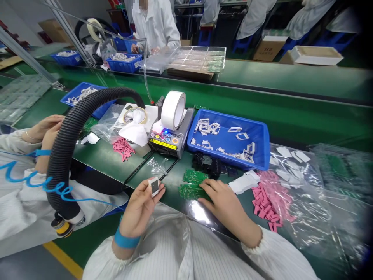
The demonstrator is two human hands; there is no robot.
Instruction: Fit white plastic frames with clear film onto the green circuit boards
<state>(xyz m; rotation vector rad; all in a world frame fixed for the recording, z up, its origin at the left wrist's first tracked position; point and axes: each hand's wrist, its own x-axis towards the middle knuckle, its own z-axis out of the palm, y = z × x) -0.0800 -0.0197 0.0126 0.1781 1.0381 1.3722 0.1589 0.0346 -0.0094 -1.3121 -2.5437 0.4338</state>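
Observation:
My left hand (141,206), with a blue wrist band, is closed around a small white-framed LCD screen (154,186), its dark face turned up. My right hand (223,204) lies over the right edge of several green circuit boards (190,186), fingertips touching them and thumb spread apart. Behind those boards sit black parts (205,164) in a cluster. To the right of that hand are white sheet pieces (244,182) and a heap of pink strips (265,202).
A blue bin (229,134) holds white frames. Beside it stands a tape dispenser (167,140) with a white roll (173,111). A black flexible hose (62,155) arches at left, near a co-worker's hands (48,132). Plastic bags (314,221) cover the right side.

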